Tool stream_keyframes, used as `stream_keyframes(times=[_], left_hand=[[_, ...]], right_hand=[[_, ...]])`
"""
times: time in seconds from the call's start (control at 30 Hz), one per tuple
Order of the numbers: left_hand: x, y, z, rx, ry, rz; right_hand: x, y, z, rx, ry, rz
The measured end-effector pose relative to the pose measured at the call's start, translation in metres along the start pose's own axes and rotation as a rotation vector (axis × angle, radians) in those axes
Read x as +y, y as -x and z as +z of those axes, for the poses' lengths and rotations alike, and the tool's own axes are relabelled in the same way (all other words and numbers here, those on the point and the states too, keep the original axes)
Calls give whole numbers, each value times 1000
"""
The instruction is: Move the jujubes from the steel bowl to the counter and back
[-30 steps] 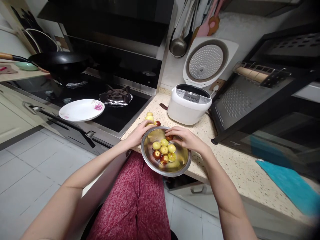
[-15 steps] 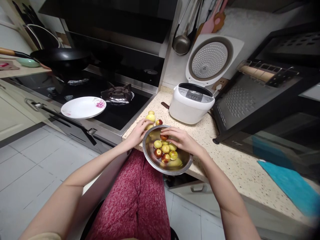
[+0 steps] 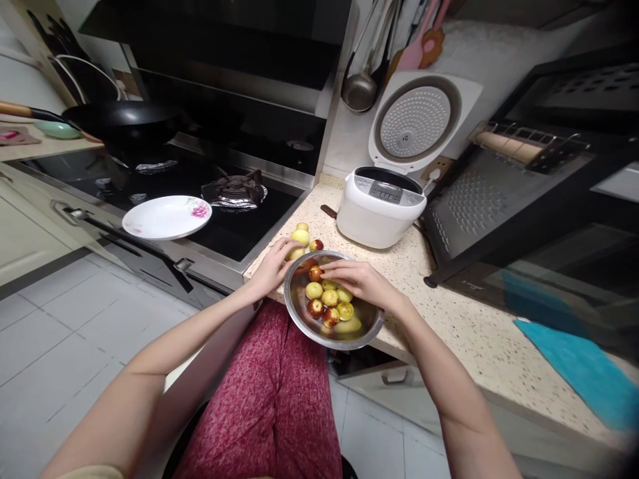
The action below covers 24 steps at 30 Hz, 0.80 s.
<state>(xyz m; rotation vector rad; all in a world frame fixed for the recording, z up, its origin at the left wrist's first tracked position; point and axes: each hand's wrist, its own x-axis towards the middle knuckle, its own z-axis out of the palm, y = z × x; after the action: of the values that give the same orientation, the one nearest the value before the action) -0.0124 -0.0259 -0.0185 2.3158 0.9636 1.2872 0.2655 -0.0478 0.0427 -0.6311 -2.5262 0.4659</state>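
A steel bowl (image 3: 372,326) at the counter's front edge holds several yellow-green and red-brown jujubes (image 3: 330,297). My right hand (image 3: 367,283) reaches over its right rim, fingers stretched out. Just past those fingertips sits a red-brown jujube (image 3: 315,273) inside the bowl. Left of the bowl, my left hand (image 3: 269,269) curves its fingers and thumb round a yellow-green jujube (image 3: 296,253) on the counter, partly hidden by the fingers. Beside it lie more pale fruits (image 3: 300,236) and a red jujube (image 3: 316,245).
Behind the bowl a white rice cooker (image 3: 379,216) stands with its lid up. A floral plate (image 3: 167,218) rests by the stove's front edge, near a burner (image 3: 237,189). A black wok (image 3: 124,116) is farther left. At right are an oven (image 3: 539,233) and a blue cloth (image 3: 574,372).
The red-brown jujube under my right fingers has shifted left inside the bowl and now shows beyond the fingertips. My left hand has stayed nearly in place.
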Motion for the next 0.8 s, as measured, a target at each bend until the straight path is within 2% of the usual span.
stream_keyframes(times=[0.3, 0.37, 0.43, 0.53, 0.6, 0.73, 0.8], left_hand=[[0, 1, 0, -5, -13, -34], [0, 1, 1, 5, -22, -49], [1, 1, 2, 24, -38, -57], [3, 0, 3, 55, -50, -59], [5, 0, 1, 80, -29, -51], [11, 3, -6, 155, 73, 11], [12, 5, -11, 130, 132, 115]], right_hand=[[-8, -1, -1, 27, -12, -13], [-7, -2, -5, 69, -9, -34], [-3, -4, -9, 165, 14, -43], [14, -10, -16, 325, 65, 7], [30, -15, -18, 366, 87, 50], [61, -30, -15, 302, 67, 94], [72, -39, -11, 274, 47, 114]])
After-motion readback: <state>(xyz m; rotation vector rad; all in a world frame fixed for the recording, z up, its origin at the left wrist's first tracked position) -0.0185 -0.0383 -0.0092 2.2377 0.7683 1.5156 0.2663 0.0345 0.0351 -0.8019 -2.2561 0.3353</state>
